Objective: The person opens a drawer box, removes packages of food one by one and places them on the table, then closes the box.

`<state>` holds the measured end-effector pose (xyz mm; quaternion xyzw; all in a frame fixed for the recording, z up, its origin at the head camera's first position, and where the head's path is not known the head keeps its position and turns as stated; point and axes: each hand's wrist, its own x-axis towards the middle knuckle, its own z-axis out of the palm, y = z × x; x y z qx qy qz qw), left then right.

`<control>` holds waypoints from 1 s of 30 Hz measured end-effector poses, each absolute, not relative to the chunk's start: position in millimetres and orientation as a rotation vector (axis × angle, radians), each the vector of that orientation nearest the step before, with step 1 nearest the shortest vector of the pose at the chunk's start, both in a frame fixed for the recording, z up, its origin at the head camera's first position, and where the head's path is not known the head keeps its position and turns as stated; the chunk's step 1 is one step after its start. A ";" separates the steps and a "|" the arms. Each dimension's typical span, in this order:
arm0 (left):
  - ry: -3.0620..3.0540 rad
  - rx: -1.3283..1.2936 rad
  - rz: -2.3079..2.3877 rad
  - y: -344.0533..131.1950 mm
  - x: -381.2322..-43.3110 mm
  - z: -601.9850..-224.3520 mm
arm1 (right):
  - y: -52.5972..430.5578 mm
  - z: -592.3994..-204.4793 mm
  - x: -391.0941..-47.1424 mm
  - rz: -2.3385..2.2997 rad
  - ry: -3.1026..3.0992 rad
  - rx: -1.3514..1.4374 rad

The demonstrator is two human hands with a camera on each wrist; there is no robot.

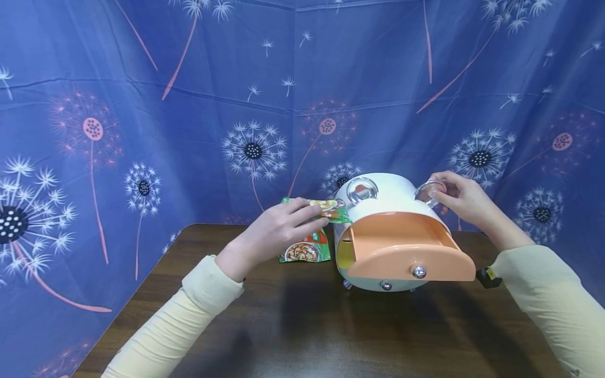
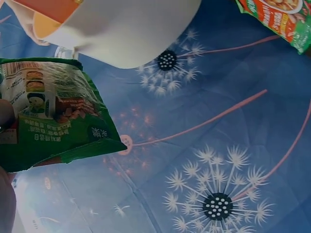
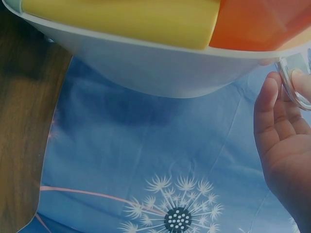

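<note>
My left hand [image 1: 283,223] grips a green food packet [image 1: 337,212] by its edge, up beside a white rounded drawer box [image 1: 387,189]. The left wrist view shows the packet's printed back, with a thumb [image 2: 6,114] on it. On the box's right top, my right hand [image 1: 465,199] pinches a clear, shiny-rimmed ear [image 1: 425,191] between thumb and fingers. The box's upper orange drawer [image 1: 406,262] is pulled out towards me, a silver knob on its front. In the right wrist view the fingers curl at the ear's rim.
A second packet, red and green [image 1: 307,249], lies on the brown wooden table [image 1: 302,325] left of the box. The other clear ear [image 1: 362,190] stands on the box's left top. A small black object [image 1: 488,278] sits by the right sleeve. Blue dandelion cloth [image 1: 189,131] hangs behind.
</note>
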<state>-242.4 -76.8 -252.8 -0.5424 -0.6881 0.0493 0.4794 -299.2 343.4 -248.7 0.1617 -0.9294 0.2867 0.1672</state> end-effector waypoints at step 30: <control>-1.695 -1.248 0.194 -112.8 -271.2 -289.1 | 343.4 -250.6 -298.0 0.832 -2.617 0.478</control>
